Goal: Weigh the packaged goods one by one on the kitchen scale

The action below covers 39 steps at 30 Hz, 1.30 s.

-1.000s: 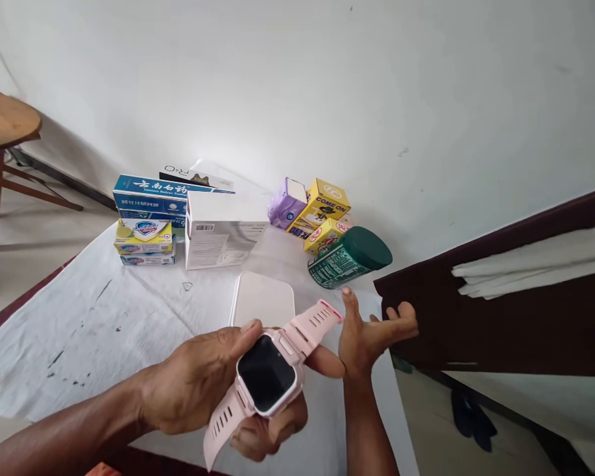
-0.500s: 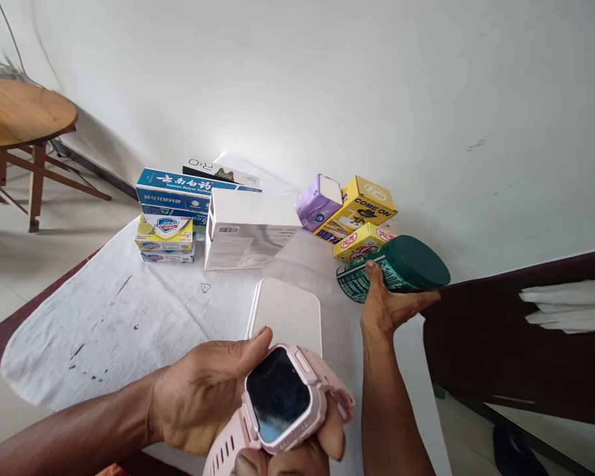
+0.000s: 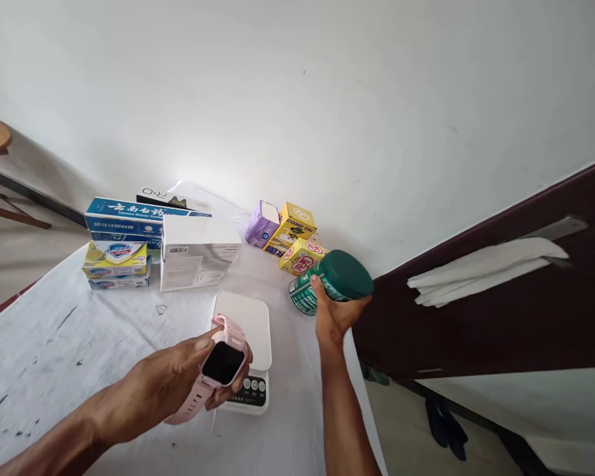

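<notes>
My left hand (image 3: 161, 380) is closed on a pink smartwatch (image 3: 223, 363) with a dark screen, its strap hanging loose. The watch is over the front left part of a white kitchen scale (image 3: 252, 324), hiding some of its button panel (image 3: 255, 385). On the right, my right hand (image 3: 334, 320) grips the side of a green canister (image 3: 350, 274) with a dark green lid. I cannot tell whether the canister's base touches the table. Just behind it is a small yellow box (image 3: 303, 256).
Toward the wall stand a purple pack (image 3: 262, 223), a yellow box (image 3: 297, 221), a white carton (image 3: 201, 231), blue toothpaste boxes (image 3: 123, 217) and stacked soap boxes (image 3: 116, 258). A white cloth (image 3: 104, 396) covers the table. A folded white cloth (image 3: 490, 271) hangs on the dark panel at right.
The view has shifted right and back, so the scale's button panel now shows. My left hand, with the smartwatch, is lower and farther from my face. My right hand still grips the canister.
</notes>
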Tool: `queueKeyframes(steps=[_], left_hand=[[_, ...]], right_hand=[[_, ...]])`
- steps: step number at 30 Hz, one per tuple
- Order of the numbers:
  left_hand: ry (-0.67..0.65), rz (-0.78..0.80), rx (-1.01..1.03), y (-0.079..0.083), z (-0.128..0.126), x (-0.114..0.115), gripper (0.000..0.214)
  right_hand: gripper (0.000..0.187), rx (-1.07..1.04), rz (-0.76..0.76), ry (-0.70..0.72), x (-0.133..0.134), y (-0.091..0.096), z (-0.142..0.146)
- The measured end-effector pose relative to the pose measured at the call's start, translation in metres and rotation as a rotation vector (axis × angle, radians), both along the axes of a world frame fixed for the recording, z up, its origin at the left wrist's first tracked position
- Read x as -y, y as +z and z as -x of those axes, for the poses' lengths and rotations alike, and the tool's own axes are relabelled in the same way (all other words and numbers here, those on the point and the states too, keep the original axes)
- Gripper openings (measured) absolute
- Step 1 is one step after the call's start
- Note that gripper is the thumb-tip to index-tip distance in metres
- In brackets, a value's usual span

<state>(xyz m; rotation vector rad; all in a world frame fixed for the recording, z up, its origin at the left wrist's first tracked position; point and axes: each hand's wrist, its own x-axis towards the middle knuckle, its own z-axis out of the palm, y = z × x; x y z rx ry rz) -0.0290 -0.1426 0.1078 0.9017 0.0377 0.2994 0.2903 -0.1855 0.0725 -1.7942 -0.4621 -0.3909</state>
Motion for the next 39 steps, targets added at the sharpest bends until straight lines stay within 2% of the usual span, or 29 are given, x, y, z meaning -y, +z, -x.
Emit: queueKeyframes(steps=[2,4,7,10,14,17,22,26,29,34,36,39], left_hand=[[-0.027,-0.022,0.051,0.004,0.004,-0.002,0.045],[-0.068,0.020,0.129,0.006,0.009,-0.002,0.045],[-0.087,0.093,0.221,0.003,0.017,0.001,0.045],[-0.048,0.144,0.253,-0.007,0.032,0.012,0.044],[0.007,0.164,0.228,-0.023,0.055,0.038,0.047],[0.045,0.222,0.203,-0.031,0.065,0.058,0.051],[0.067,0.247,0.252,-0.044,0.053,0.073,0.053],[0.036,0.228,0.309,-0.055,0.035,0.075,0.055],[0.027,0.290,0.276,-0.051,0.034,0.083,0.053],[0.084,0.393,0.192,-0.025,0.036,0.105,0.055],[0.122,0.409,0.176,-0.018,0.034,0.111,0.058],[0.153,0.416,0.172,-0.016,0.036,0.115,0.061]], right_hand=[[0.094,0.113,-0.018,0.103,0.016,0.022,0.016],[0.082,0.187,-0.019,0.267,0.029,0.042,0.035],[0.054,0.131,0.021,0.463,0.041,0.059,0.070],[0.044,-0.009,0.063,0.600,0.043,0.051,0.103],[0.064,-0.154,0.065,0.703,0.038,0.020,0.132],[0.078,-0.206,0.062,0.727,0.031,0.007,0.141],[0.091,-0.224,0.060,0.746,0.024,0.007,0.147],[0.086,-0.230,0.035,0.782,0.028,0.005,0.144],[0.085,-0.198,0.020,0.841,0.036,0.001,0.138],[0.087,-0.182,-0.060,0.872,0.047,-0.003,0.129],[0.090,-0.178,-0.042,0.881,0.046,-0.001,0.130],[0.095,-0.186,0.020,0.871,0.037,0.003,0.137]])
